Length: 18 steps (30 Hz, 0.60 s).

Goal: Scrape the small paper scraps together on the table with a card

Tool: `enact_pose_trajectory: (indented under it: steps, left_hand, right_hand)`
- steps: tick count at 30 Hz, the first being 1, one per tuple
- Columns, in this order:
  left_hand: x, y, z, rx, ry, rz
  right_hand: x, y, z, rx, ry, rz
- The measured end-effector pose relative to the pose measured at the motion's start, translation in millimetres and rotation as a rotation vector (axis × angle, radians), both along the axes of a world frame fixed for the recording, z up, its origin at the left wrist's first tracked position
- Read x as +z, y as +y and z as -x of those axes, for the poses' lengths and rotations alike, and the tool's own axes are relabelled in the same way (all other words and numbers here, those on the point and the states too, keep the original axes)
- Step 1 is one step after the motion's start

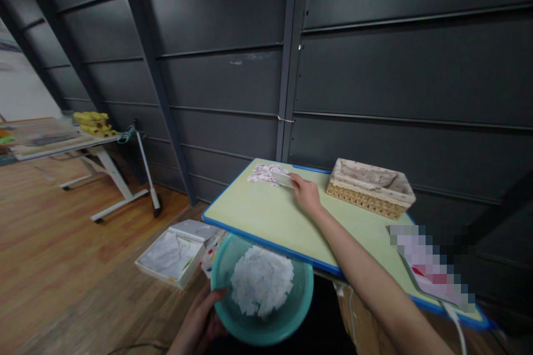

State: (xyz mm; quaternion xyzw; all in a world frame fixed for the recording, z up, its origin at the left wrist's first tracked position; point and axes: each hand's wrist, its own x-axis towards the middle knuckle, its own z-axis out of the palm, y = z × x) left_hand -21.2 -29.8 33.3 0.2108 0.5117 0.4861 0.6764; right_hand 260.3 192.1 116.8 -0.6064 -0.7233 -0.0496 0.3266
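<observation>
My left hand (199, 321) grips the rim of a teal bowl (300, 297) held below the near edge of a pale green table (266, 216). The bowl holds a heap of white paper scraps (261, 280). My right hand (305, 193) reaches across the table and is closed on a small white card (281, 178). The card's far end lies against a pile of pink and white paper scraps (263, 172) at the far left corner of the table.
A wicker basket (370, 188) with a cloth lining stands at the back right of the table. A blurred flat item (433, 266) lies at the right. An open white box (177, 252) sits on the wooden floor. Another table (62, 141) stands far left.
</observation>
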Motion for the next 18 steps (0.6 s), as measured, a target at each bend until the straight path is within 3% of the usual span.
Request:
enact_pose_trajectory:
  steps: [7,12,18]
  left_hand:
    - [1.4,-1,-2,0.041,-0.009,0.008]
    - [-0.9,-2,-5,0.044,-0.023,0.013]
    - [2.0,-4,-5,0.043,-0.013,0.010]
  right_hand:
    - [9.4,-2,-4,-0.168,-0.037,0.020]
    - [12.3,-5,-6,-0.100,-0.014,0.030]
    - [18.1,-10,-1,-0.234,-0.013,0.038]
